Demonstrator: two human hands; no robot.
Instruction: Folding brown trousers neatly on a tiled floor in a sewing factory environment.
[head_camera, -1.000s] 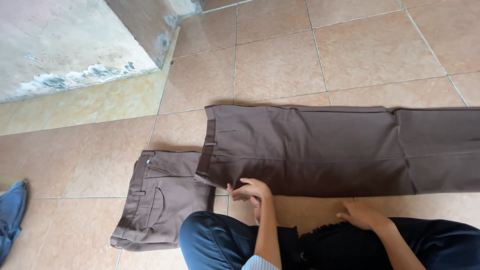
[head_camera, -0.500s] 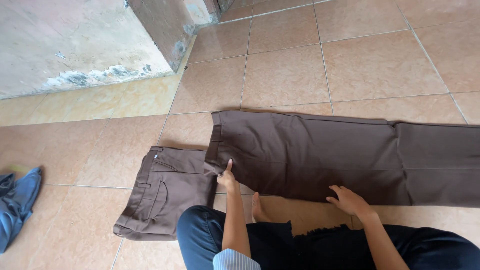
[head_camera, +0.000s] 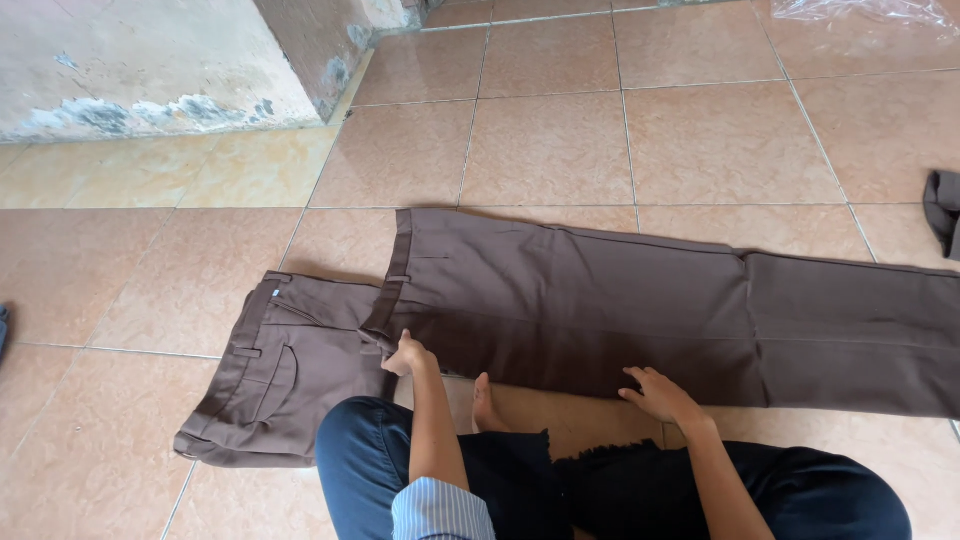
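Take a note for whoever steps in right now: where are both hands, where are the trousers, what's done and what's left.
Left hand: pinching the waistband corner of the brown trousers, a closed grip.
Right hand: open, flat on the near edge of the same trousers.
The trousers lie spread lengthwise on the tiled floor, legs not folded over.
Done: a folded brown pair lies at the left.
Left: the spread pair remains unfolded.
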